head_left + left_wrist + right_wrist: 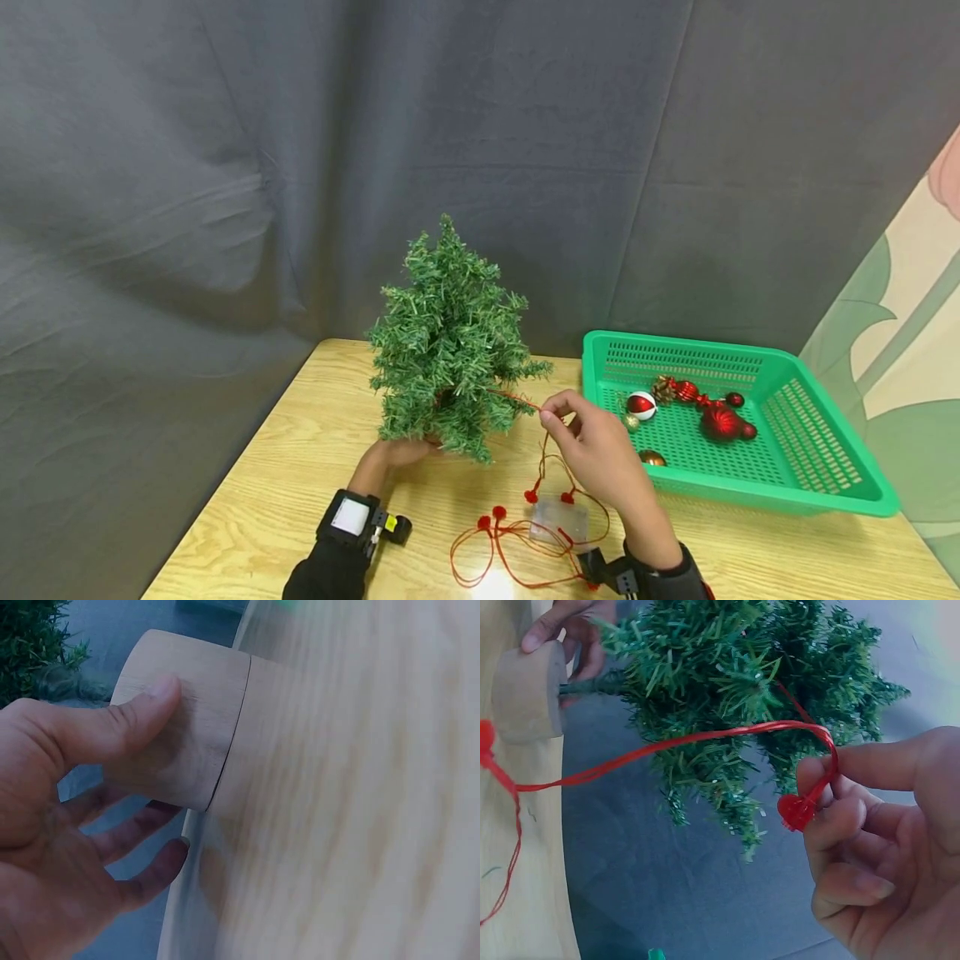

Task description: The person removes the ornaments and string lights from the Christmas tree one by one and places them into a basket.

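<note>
A small green artificial tree stands on a round wooden base on the table. My left hand grips that base, thumb on its side and fingers round the far side. My right hand pinches a red wire string light at a small red heart bulb, right beside the tree's lower branches. The wire runs down to a clear battery box on the table, with more red bulbs along its loops.
A green plastic basket sits at the right with red, white and gold baubles inside. The wooden table ends at a grey curtain behind. Loose wire loops lie near the front edge.
</note>
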Demonstrator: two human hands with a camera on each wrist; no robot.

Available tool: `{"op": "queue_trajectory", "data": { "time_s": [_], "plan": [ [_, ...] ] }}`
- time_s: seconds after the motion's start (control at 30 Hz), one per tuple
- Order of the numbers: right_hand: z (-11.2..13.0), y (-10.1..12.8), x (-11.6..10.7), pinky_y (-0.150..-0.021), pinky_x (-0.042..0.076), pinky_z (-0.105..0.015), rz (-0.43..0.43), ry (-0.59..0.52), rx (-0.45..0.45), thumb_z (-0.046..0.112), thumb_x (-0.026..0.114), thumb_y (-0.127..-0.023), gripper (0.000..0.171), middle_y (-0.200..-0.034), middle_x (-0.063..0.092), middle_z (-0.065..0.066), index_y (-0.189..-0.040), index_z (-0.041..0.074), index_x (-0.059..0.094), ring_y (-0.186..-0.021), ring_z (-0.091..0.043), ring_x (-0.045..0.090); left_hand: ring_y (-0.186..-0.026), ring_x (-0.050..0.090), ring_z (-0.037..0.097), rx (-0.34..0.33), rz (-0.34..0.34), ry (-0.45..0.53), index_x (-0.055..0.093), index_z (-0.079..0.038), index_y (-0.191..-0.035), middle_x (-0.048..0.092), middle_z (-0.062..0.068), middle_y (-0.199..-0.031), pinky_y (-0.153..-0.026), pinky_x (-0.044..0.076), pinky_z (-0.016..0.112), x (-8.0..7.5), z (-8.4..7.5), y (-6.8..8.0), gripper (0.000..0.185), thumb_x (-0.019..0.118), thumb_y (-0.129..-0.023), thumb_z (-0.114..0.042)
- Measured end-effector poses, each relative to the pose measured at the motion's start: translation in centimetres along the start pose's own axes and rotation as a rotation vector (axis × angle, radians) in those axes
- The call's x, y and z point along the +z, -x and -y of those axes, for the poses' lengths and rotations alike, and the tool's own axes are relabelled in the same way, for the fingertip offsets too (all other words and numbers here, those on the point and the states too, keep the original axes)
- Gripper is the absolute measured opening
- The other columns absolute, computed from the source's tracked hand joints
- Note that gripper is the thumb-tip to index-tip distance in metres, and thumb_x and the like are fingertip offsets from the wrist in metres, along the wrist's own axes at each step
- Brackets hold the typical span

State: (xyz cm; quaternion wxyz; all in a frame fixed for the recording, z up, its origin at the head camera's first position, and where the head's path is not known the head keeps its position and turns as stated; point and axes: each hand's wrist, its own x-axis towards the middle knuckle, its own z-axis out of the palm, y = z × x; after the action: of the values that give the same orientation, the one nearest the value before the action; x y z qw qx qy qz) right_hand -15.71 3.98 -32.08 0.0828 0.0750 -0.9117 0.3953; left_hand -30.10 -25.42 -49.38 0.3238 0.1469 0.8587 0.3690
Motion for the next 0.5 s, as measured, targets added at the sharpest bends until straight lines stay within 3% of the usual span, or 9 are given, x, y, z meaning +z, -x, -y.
{"op": "queue_trajectory", "data": {
  "time_s": [0.03, 0.1, 0.17, 0.33, 0.5],
  "plan": [
    [0.0, 0.0, -0.2, -0.056, 0.04, -0.027, 0.012, -0.002, -0.003, 0.028, 0.062, -0.1, 0.007, -0.093, 0.068, 0.002, -0.102, 0.023, 0.066, -0.059, -0.011, 0.049, -0.151, 0.014, 0.047, -0.005, 0.001, 0.027, 0.038, 0.002, -0.151, 0.022, 0.027, -0.161, -0.122, 0.017, 0.058, 0.1, -1.5, 1.2, 0.058, 0.046, -0.103, -0.031],
    [-0.1, 0.1, -0.5, -0.054, 0.04, -0.026, 0.034, 0.0, -0.02, 0.029, 0.062, -0.099, 0.007, -0.088, 0.066, 0.004, -0.101, 0.024, 0.067, -0.056, -0.01, 0.046, -0.151, 0.008, 0.049, 0.025, 0.028, 0.036, 0.033, 0.008, -0.151, 0.014, 0.032, -0.161, -0.123, 0.014, 0.058, 0.1, -3.0, 2.6, 0.058, 0.042, -0.105, -0.027],
    [-0.2, 0.1, -0.9, -0.053, 0.039, -0.026, 0.059, 0.003, -0.04, 0.029, 0.064, -0.098, 0.006, -0.083, 0.065, 0.006, -0.099, 0.025, 0.068, -0.054, -0.008, 0.044, -0.147, 0.023, 0.049, 0.103, -0.01, 0.045, 0.04, 0.011, -0.145, 0.027, 0.034, -0.156, -0.12, 0.025, 0.056, 0.1, -3.6, 3.1, 0.052, 0.044, -0.105, -0.021],
    [-0.4, 0.2, -1.4, -0.054, 0.042, -0.024, 0.104, 0.004, -0.093, 0.028, 0.065, -0.097, 0.003, -0.079, 0.064, 0.008, -0.097, 0.028, 0.068, -0.057, -0.005, 0.048, -0.115, 0.06, 0.044, 0.32, -0.131, 0.066, 0.062, 0.012, -0.121, 0.063, 0.03, -0.123, -0.101, 0.05, 0.047, 0.1, -3.3, 2.6, 0.033, 0.059, -0.098, -0.011],
    [-0.5, 0.5, -1.6, -0.056, 0.043, -0.024, 0.14, -0.021, -0.121, 0.031, 0.065, -0.097, 0.004, -0.08, 0.063, 0.009, -0.098, 0.029, 0.069, -0.063, -0.005, 0.051, -0.119, 0.06, 0.043, 0.359, -0.083, 0.045, 0.06, 0.01, -0.127, 0.063, 0.028, -0.127, -0.104, 0.048, 0.049, -0.1, -3.0, 2.4, 0.037, 0.059, -0.098, -0.013]
  ]
}}
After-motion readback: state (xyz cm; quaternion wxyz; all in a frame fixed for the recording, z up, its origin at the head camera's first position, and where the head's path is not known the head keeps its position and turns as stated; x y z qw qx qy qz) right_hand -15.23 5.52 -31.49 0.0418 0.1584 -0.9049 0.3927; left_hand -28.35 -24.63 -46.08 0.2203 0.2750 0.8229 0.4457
